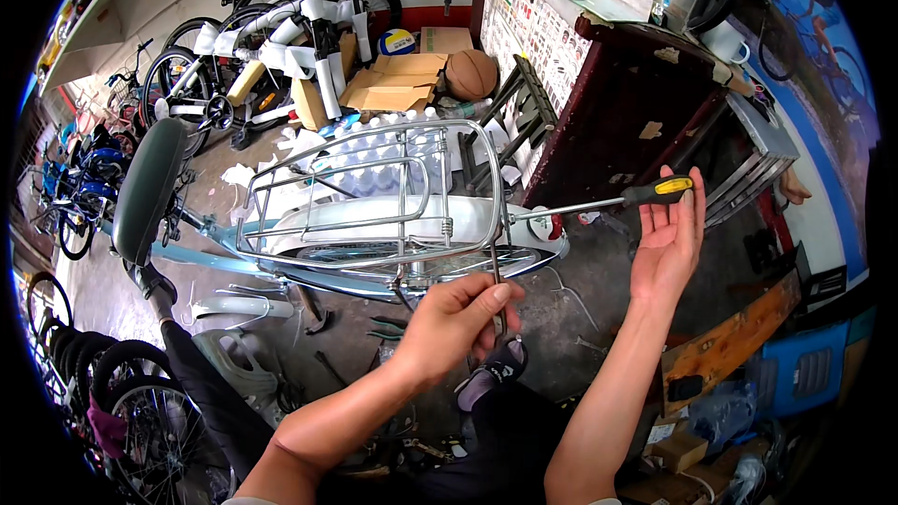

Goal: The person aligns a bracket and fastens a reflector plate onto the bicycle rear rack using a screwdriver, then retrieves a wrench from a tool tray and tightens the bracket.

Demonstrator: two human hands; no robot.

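A bicycle with a white rear mudguard [365,224] and a dark saddle [150,189] stands before me. Over its rear wheel sits a chrome rear rack [393,127]. My right hand [666,248] holds a screwdriver [659,191] by its black and yellow handle, palm turned up and fingers loosely curled. Its shaft points left, with the tip at the rear end of the rack. My left hand [458,320] is closed on a slim metal bar [497,265] below the rack's rear edge. Fingers cover much of the bar, so I cannot tell its exact kind.
A hammer [316,311], pliers [386,326] and a loose white mudguard [241,307] lie on the floor. Wrapped bicycles [281,51], cardboard [393,82] and a basketball [470,75] are behind. A dark red cabinet [613,103] stands at right, near a wooden board [730,341].
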